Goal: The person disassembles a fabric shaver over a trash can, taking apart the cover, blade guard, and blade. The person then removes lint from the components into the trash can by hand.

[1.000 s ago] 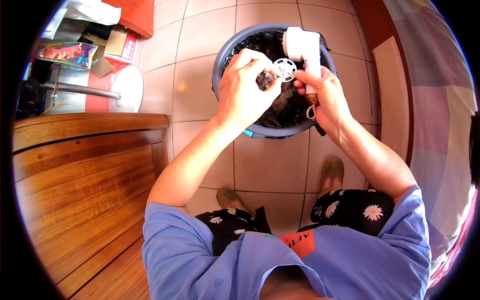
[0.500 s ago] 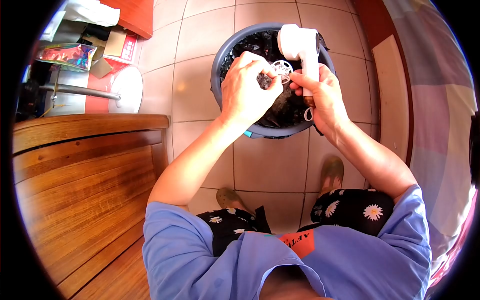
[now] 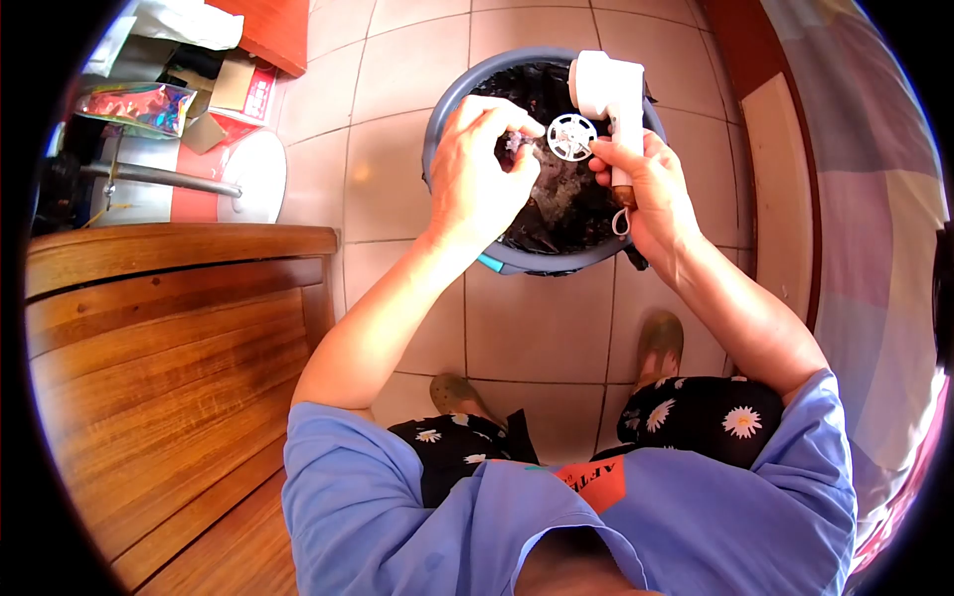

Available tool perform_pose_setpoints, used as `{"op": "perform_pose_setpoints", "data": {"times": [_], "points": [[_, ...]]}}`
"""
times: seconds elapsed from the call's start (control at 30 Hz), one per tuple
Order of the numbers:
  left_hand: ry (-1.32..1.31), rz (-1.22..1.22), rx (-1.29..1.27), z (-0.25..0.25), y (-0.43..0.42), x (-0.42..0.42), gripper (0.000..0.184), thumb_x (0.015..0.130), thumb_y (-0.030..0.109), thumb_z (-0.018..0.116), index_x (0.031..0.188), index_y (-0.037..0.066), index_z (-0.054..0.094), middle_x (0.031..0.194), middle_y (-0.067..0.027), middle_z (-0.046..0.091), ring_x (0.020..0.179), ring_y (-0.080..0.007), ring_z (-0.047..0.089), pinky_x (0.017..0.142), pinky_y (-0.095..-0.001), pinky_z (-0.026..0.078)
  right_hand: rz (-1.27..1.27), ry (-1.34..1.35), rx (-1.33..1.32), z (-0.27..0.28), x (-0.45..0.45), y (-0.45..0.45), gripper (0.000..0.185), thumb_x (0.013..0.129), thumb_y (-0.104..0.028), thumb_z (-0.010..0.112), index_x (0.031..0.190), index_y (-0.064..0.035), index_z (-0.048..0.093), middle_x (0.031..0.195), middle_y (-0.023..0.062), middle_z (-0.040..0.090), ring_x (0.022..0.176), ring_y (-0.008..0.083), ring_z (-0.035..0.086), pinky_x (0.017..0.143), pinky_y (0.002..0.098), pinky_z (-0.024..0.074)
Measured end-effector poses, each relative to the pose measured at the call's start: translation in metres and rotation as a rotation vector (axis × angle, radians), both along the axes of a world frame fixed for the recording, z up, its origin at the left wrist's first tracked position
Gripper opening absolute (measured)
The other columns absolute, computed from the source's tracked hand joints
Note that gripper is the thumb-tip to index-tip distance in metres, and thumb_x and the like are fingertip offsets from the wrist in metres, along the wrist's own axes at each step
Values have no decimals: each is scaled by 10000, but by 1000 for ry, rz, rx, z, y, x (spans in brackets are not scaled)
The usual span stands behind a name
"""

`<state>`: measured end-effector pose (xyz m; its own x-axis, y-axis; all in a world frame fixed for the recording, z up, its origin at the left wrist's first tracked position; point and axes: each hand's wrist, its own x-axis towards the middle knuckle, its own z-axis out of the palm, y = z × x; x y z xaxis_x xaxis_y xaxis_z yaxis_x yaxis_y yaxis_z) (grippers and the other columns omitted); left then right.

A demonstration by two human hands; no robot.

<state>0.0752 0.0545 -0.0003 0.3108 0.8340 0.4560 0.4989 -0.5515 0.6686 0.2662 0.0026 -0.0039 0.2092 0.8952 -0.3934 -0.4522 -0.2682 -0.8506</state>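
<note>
My right hand point(image 3: 653, 189) is closed around the handle of a white fabric shaver point(image 3: 608, 89) with a brown end and a small wrist loop point(image 3: 621, 222). Between that hand's thumb and finger sits a white round spoked cover point(image 3: 571, 137). My left hand point(image 3: 472, 174) hovers left of the cover, thumb and index finger apart and curved, not touching it. Greyish fluff shows between those fingers; whether it is in the hand or below it I cannot tell. Both hands are over a grey bin point(image 3: 437, 114) lined with a black bag, with grey lint point(image 3: 561, 194) inside.
A wooden cabinet point(image 3: 179, 328) stands at the left. Beyond it are a round white base with a metal pole point(image 3: 169, 179), a cardboard box point(image 3: 234, 84) and a shiny pouch point(image 3: 134, 107). A bed with a checked cover point(image 3: 865, 199) is at the right, above the tiled floor point(image 3: 537, 328).
My left hand has drawn back to the left from the spoked cover, its fingers parting. My right hand, with the shaver and cover, has shifted slightly right.
</note>
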Motion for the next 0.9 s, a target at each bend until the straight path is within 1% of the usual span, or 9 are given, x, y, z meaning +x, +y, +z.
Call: {"op": "perform_pose_setpoints", "data": {"times": [0.17,0.23,0.3,0.4,0.53,0.63,0.7,0.83,0.9], "points": [[-5,-1,10,1,-1,0,157,749,69,790,871,118,703,995,-33,652,985,-247,654,832,-378,542,12,4,-5,-1,0,0,327,862,-44,748,1112,-28,538,936,60,668,759,101,629,645,219,495],[-7,-10,12,1,-2,0,149,748,84,804,853,119,705,990,-29,651,984,-246,654,831,-377,542,22,7,-2,-2,0,0,325,864,-44,744,1115,-26,537,944,62,670,771,105,634,668,227,506],[46,-1,110,2,-3,2,135,745,107,814,813,129,699,980,-16,649,982,-240,651,840,-371,541,20,6,1,-3,0,0,330,863,-40,742,1119,-23,535,956,66,670,779,109,639,682,233,512],[68,-9,162,3,-4,6,138,745,119,812,803,130,687,974,-5,639,970,-234,643,841,-377,526,17,3,8,-1,-3,-1,338,862,-34,740,1126,-19,529,980,72,669,790,117,648,703,243,521],[137,-9,230,5,-5,6,149,743,118,800,801,122,663,969,1,622,947,-232,626,833,-389,502,30,-6,47,1,-6,-2,349,861,-28,738,1134,-14,521,1000,77,668,788,121,655,709,247,523],[228,-14,273,8,-6,6,177,727,71,809,843,116,684,1016,-17,656,971,-244,653,854,-387,531,14,-14,53,3,-8,-3,340,864,-25,733,1129,-15,521,998,79,669,777,122,655,698,246,521],[245,-19,367,4,-5,8,186,743,103,767,867,114,629,973,-13,594,921,-240,602,819,-408,481,18,-23,42,3,-8,-4,336,865,-24,731,1126,-14,519,998,81,668,775,123,655,695,246,522],[266,-8,386,3,-5,10,197,735,98,760,873,112,619,978,-17,591,927,-241,603,817,-409,481,26,-23,35,0,-8,-5,327,869,-20,724,1119,-16,514,995,82,666,772,126,657,689,243,524],[261,-2,367,4,-4,12,198,722,103,760,853,109,611,951,-26,590,905,-250,604,800,-420,484,21,-14,41,1,-10,-5,327,869,-19,723,1120,-18,513,994,79,666,772,126,657,691,242,525]]}}
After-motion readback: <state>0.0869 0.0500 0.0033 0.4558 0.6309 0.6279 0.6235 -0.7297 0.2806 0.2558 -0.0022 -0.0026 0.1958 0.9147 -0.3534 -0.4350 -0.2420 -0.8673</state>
